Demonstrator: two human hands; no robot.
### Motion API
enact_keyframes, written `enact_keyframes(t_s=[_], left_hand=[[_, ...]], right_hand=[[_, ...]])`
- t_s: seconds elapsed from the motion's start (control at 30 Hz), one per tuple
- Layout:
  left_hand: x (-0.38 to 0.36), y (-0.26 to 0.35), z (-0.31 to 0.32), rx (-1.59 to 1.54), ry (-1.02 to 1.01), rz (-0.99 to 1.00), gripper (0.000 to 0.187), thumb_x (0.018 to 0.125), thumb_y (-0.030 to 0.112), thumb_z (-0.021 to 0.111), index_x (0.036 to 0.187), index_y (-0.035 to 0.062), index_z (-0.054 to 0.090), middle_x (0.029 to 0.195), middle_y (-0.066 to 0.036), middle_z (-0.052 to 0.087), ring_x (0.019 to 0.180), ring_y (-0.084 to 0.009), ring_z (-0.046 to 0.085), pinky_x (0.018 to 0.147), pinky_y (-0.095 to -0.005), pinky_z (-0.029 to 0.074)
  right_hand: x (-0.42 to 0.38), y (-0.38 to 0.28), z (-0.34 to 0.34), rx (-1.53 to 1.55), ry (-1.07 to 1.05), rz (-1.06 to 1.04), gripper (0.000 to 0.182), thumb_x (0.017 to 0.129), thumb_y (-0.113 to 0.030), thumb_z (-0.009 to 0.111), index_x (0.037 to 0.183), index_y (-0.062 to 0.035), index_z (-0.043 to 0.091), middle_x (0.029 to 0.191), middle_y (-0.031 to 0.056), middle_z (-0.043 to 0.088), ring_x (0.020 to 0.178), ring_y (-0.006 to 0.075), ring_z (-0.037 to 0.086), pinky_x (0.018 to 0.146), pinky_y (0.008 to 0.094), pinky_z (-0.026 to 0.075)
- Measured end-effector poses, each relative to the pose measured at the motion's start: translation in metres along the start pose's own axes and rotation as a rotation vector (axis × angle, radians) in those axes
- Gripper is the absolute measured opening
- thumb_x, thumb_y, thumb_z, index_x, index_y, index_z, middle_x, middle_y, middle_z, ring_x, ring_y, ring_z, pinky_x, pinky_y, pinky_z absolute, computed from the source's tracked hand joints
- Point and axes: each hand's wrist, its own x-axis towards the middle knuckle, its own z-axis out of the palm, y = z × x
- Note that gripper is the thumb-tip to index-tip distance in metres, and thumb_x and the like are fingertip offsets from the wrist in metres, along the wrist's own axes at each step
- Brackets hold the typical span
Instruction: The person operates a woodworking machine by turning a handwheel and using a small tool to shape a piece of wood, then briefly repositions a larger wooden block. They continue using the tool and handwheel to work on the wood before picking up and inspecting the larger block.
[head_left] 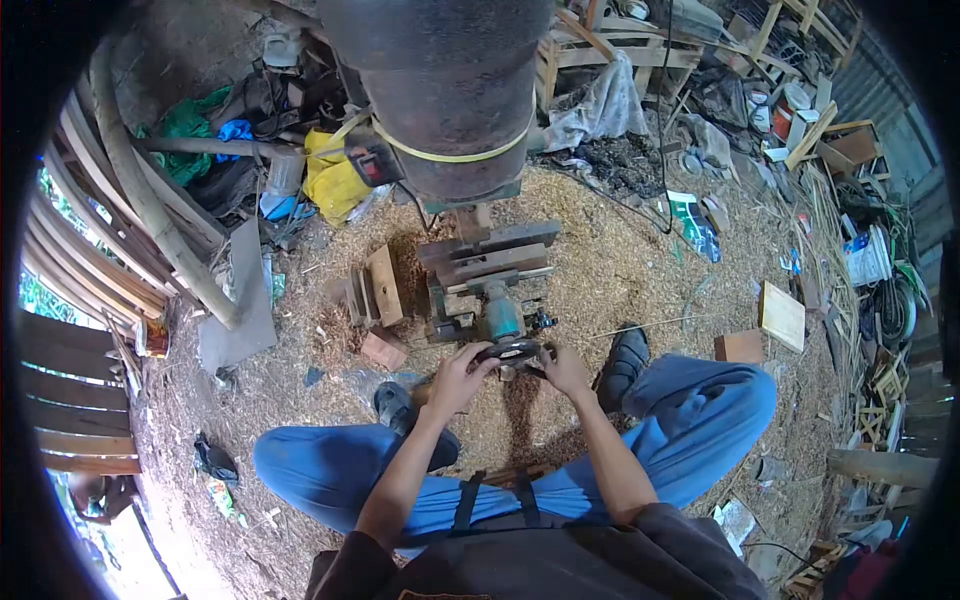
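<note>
A black handwheel (513, 350) sits at the near end of a machine, low between my knees. My left hand (459, 377) is closed on its left side, and my right hand (567, 371) grips the right side. Just beyond the wheel is a green metal housing (502, 315). Past that, dark metal vise jaws (490, 258) lie under the large dark machine body (445, 90), which has a yellow band round it. My hands partly cover the wheel rim.
Wood chips cover the ground (620, 260). Left of the vise are a wooden block (383, 285) and a reddish block (384, 350). A pale board (782, 316) and a brown block (739, 346) lie to the right. A red switch (370, 168) hangs beside the machine body.
</note>
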Motion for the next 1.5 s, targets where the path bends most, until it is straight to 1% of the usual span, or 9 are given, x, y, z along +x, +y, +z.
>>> enact_keyframes(t_s=[0.13,0.3,0.5,0.53,0.67,0.73,1.07,1.23,1.5], left_hand=[[0.002,-0.028,0.010,-0.063,0.029,0.090,0.034,0.094,0.026,0.071,0.120,0.0036,0.065,0.101,-0.017,0.070,0.083,-0.0324,0.069,0.074,-0.0381,0.055],[0.001,-0.006,0.011,-0.066,0.002,-0.018,0.030,0.096,0.021,0.068,0.119,0.0021,0.063,0.101,-0.017,0.069,0.084,-0.0347,0.067,0.077,-0.0393,0.053],[0.000,-0.012,0.027,-0.086,0.000,0.039,0.024,0.102,0.011,0.054,0.124,0.0008,0.053,0.107,-0.020,0.062,0.101,-0.0402,0.062,0.087,-0.0435,0.049],[0.001,-0.012,0.027,-0.062,0.007,0.110,0.024,0.102,0.009,0.052,0.124,-0.0004,0.051,0.110,-0.023,0.061,0.102,-0.0412,0.061,0.086,-0.0452,0.049],[-0.004,-0.011,0.021,-0.035,0.004,0.098,0.025,0.101,0.008,0.053,0.123,-0.0023,0.053,0.115,-0.024,0.061,0.105,-0.0421,0.062,0.088,-0.0454,0.050],[-0.006,-0.016,0.016,-0.030,0.048,0.170,0.028,0.100,0.007,0.054,0.126,-0.0026,0.055,0.115,-0.024,0.064,0.105,-0.0420,0.064,0.087,-0.0448,0.052],[-0.010,-0.011,0.003,0.000,-0.037,-0.037,0.036,0.094,-0.002,0.054,0.130,-0.0061,0.056,0.116,-0.028,0.067,0.102,-0.0427,0.067,0.088,-0.0419,0.054],[-0.010,-0.034,0.002,0.032,-0.141,-0.093,0.035,0.099,0.013,0.055,0.131,0.0023,0.058,0.105,-0.026,0.069,0.096,-0.0424,0.068,0.078,-0.0478,0.055],[-0.010,-0.024,0.003,-0.107,-0.021,0.011,0.033,0.093,-0.003,0.056,0.126,-0.0014,0.062,0.093,-0.023,0.073,0.085,-0.0379,0.073,0.071,-0.0409,0.056]], right_hand=[[0.005,-0.013,-0.004,0.620,0.145,0.001,0.040,0.104,-0.035,0.053,0.115,0.0009,0.066,0.100,0.0179,0.070,0.093,0.0287,0.067,0.084,0.0384,0.051],[-0.007,-0.025,-0.005,0.652,0.035,-0.287,0.033,0.102,-0.030,0.058,0.112,0.0006,0.066,0.096,0.0142,0.068,0.091,0.0260,0.065,0.082,0.0362,0.050],[-0.004,-0.032,0.000,0.410,0.122,-0.518,0.032,0.096,-0.031,0.066,0.101,0.0013,0.065,0.090,0.0133,0.064,0.085,0.0269,0.062,0.078,0.0377,0.048],[-0.008,-0.047,-0.011,0.407,0.070,-0.544,0.024,0.091,-0.018,0.071,0.104,0.0009,0.066,0.094,0.0160,0.063,0.089,0.0329,0.061,0.081,0.0398,0.049],[-0.004,-0.055,-0.013,0.426,-0.020,-0.462,0.026,0.090,-0.020,0.072,0.106,-0.0004,0.067,0.097,0.0169,0.065,0.093,0.0340,0.063,0.082,0.0407,0.049],[-0.002,-0.070,-0.025,0.287,-0.023,-0.700,0.027,0.091,-0.025,0.071,0.107,-0.0026,0.068,0.102,0.0170,0.068,0.095,0.0360,0.066,0.083,0.0421,0.051],[0.003,-0.091,-0.042,0.059,-0.196,-0.689,0.031,0.094,-0.032,0.067,0.111,-0.0060,0.070,0.102,0.0158,0.071,0.093,0.0363,0.068,0.080,0.0431,0.054],[0.009,-0.091,-0.040,-0.034,-0.234,-0.750,0.034,0.096,-0.036,0.063,0.111,-0.0061,0.070,0.099,0.0170,0.072,0.089,0.0380,0.069,0.078,0.0451,0.055],[0.005,-0.095,-0.035,-0.061,-0.208,-0.693,0.034,0.096,-0.038,0.062,0.109,-0.0081,0.072,0.096,0.0172,0.072,0.084,0.0390,0.069,0.073,0.0465,0.055]])
